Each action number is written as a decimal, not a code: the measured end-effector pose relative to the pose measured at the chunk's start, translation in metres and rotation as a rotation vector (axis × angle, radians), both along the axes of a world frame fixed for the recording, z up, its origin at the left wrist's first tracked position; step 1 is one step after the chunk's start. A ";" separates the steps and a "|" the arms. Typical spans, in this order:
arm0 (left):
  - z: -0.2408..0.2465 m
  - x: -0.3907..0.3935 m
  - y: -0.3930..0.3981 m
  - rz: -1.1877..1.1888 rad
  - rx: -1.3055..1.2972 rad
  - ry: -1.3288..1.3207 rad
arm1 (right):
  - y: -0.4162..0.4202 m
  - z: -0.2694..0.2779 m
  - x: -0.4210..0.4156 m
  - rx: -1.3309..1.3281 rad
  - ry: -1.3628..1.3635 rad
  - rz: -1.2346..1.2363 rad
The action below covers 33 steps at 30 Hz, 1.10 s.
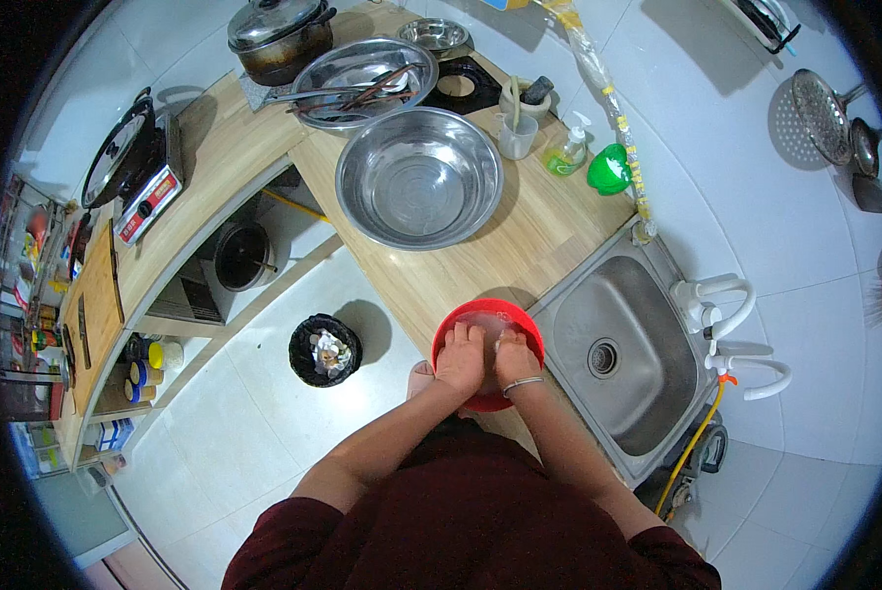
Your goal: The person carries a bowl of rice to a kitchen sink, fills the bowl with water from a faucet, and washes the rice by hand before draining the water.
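Observation:
A red plastic basin [490, 403] stands at the counter's front edge, left of the sink, with cloudy liquid inside. My left hand [462, 360] reaches into its left half, the back of the hand up and the fingertips near the liquid. Beside it, my right hand [516, 360] dips into the right half, its fingers partly hidden in the liquid; a silver bangle [522, 383] circles that wrist. Whether either hand holds anything cannot be seen. Beyond the basin sits a large stainless steel bowl [420, 181] on the wooden counter.
A steel sink [636, 324] with white taps [728, 295] lies to the right. Farther back are a soap dispenser [565, 155], a plastic cup [517, 139], a mortar [527, 99] and a bowl of utensils [367, 82]. A lined bin [326, 351] stands on the floor at left.

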<state>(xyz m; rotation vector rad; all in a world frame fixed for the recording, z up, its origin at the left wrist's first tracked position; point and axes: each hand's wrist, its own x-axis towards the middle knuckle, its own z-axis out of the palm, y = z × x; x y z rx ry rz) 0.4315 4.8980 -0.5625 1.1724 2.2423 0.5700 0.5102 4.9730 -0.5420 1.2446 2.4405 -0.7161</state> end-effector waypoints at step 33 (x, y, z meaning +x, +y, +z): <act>0.018 -0.001 0.000 -0.082 -0.122 -0.061 | 0.005 -0.035 -0.006 0.093 0.207 0.291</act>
